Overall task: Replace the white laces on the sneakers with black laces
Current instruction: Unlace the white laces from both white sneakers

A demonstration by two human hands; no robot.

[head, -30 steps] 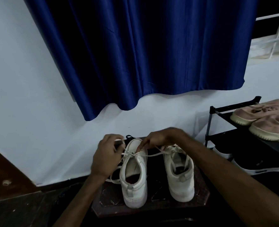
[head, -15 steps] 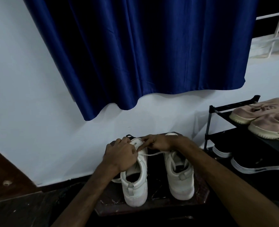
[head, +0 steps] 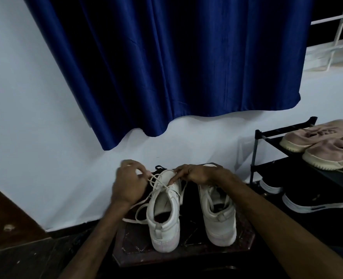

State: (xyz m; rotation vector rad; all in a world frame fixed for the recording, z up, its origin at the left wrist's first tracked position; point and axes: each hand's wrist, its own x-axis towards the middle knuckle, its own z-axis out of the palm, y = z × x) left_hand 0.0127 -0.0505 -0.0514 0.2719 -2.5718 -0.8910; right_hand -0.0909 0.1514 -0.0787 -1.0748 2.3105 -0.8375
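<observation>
- Sitting over a dark stool [head: 130, 246] with a scratched top, I face a pale wall [head: 25, 117] with a blue curtain [head: 186, 67] hanging down it. A dark floor [head: 15, 260] lies below.
- 2 white sneakers stand side by side on the stool, heels towards me: the left sneaker [head: 164, 224] and the right sneaker [head: 221, 224].
- My left hand [head: 126, 184] pinches the white lace [head: 156, 183], fingers curled round it, out to the left of the left sneaker's toe.
- The lace runs taut from that pinch to the eyelets. Its slack loops off the sneaker's left side onto the stool.
- My right hand [head: 196, 174] has its fingers curled, thumb and forefinger nipping the left sneaker at its front eyelets. Whether lace is in that nip too I cannot tell.
- 0.5 s ago my left hand lay over the left sneaker's tongue, close against my right hand. Now it has drawn away to the left, and the crossed lace shows again.
- My right hand has barely shifted.
- To the right stands a black rack [head: 255, 158] with 2 pink shoes [head: 317, 135] on its top shelf and black shoes [head: 317, 198] with white soles lower down.
- A white window grille [head: 339, 37] shows at the upper right.
- A small black thing [head: 159, 168] sits behind the left sneaker's toe, too dark to make out.
- My right wrist crosses the right sneaker's front and hides most of its toe.
- My left hand covers the stool's far left corner.
</observation>
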